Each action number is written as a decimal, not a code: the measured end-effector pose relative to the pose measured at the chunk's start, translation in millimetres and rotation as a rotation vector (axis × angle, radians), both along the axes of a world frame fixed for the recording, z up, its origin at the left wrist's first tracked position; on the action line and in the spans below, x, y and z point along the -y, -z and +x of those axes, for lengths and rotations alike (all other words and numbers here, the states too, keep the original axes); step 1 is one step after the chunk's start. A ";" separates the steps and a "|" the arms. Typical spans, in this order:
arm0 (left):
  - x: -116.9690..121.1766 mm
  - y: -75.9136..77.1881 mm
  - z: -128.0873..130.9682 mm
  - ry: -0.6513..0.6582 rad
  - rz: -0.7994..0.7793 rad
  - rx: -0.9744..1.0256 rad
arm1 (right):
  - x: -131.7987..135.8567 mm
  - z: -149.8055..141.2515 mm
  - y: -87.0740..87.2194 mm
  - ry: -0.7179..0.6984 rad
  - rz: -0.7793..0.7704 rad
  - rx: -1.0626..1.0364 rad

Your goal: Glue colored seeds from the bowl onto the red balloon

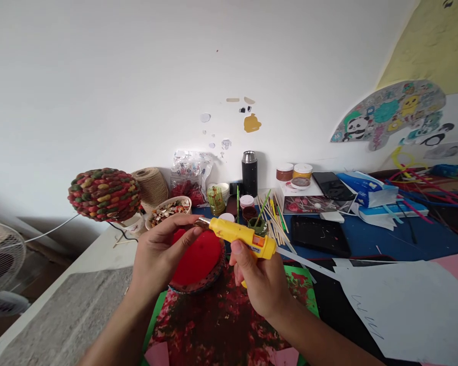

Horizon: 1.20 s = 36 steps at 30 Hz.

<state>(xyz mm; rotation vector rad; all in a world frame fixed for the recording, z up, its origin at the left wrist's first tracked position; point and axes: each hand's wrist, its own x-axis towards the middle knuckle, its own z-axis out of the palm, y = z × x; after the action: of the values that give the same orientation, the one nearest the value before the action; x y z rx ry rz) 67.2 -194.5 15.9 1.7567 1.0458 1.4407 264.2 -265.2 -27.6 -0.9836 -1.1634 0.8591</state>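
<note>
My right hand (265, 282) is wrapped round the handle of a yellow hot glue gun (236, 235), its nozzle turned to the left. A long whitish glue stick (307, 263) sticks out of the gun's back end. Between thumb and fingertips, my left hand (158, 254) pinches a small dark brown shell-like piece (202, 223) right at the nozzle tip. Whether nozzle and piece touch, I cannot tell. Below and behind the hands sits a round bowl-like thing with a red inside (198, 262); my left hand covers part of it.
A ball covered in painted shell-like pieces (104, 195) stands at the left, near a twine spool (150, 187) and a bowl of shell-like pieces (187, 203). Behind are a black flask (249, 175), paint jars (284, 172) and wooden sticks (277, 223). A paint-stained sheet (221, 330) lies beneath.
</note>
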 end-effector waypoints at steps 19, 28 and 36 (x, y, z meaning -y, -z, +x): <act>-17.4 -31.5 -59.5 -0.310 0.185 0.729 | -7.0 4.8 -8.8 0.037 -0.056 -0.227; 8.2 -32.3 -84.9 -0.522 0.201 0.302 | -8.1 4.3 -8.5 0.012 -0.030 -0.209; 11.3 -24.3 -66.1 -0.298 0.187 -0.168 | -10.6 7.5 -9.8 0.033 -0.019 -0.239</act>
<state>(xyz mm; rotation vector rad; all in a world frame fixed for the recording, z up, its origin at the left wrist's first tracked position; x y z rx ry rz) 1.1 -205.8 40.2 1.9445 1.3448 1.6364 271.7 -254.6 -17.8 -0.8865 -0.9341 0.9355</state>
